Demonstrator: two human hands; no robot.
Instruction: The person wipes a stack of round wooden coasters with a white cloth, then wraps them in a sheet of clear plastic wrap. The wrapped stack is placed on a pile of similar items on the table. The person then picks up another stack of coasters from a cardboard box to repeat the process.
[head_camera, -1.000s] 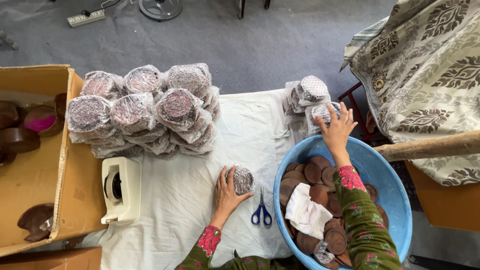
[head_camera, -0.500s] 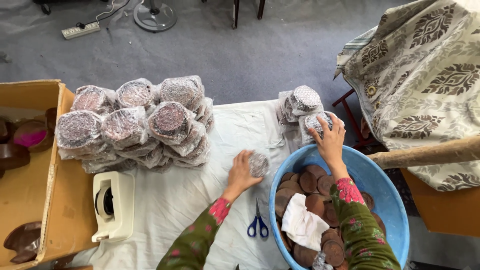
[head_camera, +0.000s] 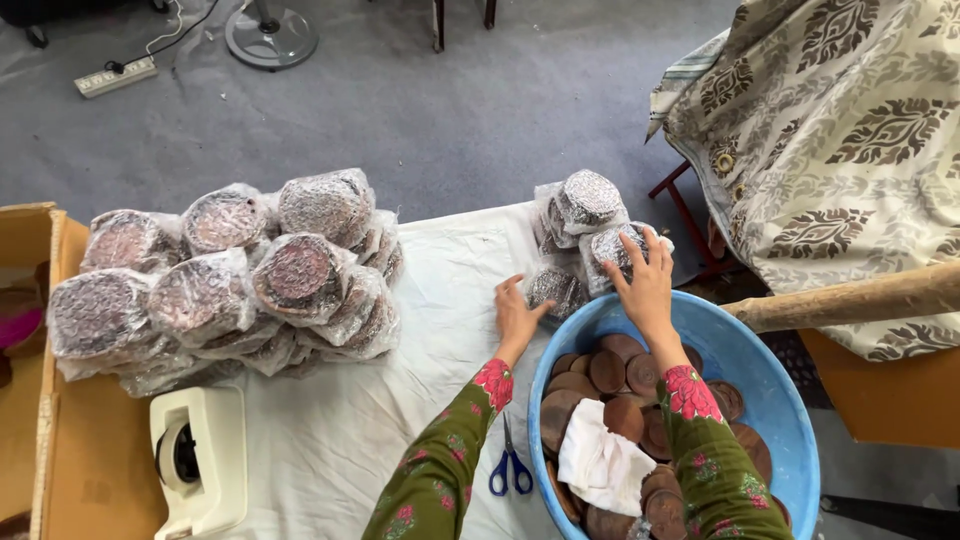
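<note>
Flanking both hands (head_camera: 515, 318) (head_camera: 645, 285): wrapped stack (head_camera: 225, 275), basin (head_camera: 780, 400), scissors (head_camera: 511, 470).

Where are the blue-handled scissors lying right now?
In the head view, the scissors lie on the white cloth, low and centre, just left of the blue basin and beside the left forearm.

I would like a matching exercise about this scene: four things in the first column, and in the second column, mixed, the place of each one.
Things:
1. scissors
2. white cloth
3. power strip
4. right hand

Places:
A. on the grey floor, far left
B. on a wrapped bundle in the small pile
C. inside the blue basin, on the brown discs
D. on the white table cover, beside the basin

Pairs: 1-D, 2-C, 3-A, 4-B
</note>
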